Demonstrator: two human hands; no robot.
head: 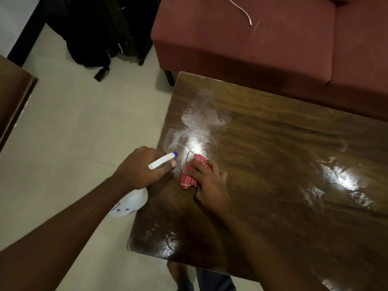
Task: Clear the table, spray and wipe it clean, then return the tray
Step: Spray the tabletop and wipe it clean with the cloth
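Note:
The dark wooden table (283, 154) fills the right half of the view, with wet shiny patches near its left edge and at the right. My left hand (140, 166) grips a white spray bottle (130, 203) by its neck; the blue-tipped nozzle (163, 159) points over the table's left edge. My right hand (207, 181) presses a red striped cloth (192, 172) flat onto the table beside the wet patch. No tray is in view.
A maroon sofa (273, 49) with a white cable (241, 11) stands behind the table. A black backpack (94, 34) lies on the tiled floor (73, 133) at the upper left. Another wooden furniture edge (12, 97) shows at far left.

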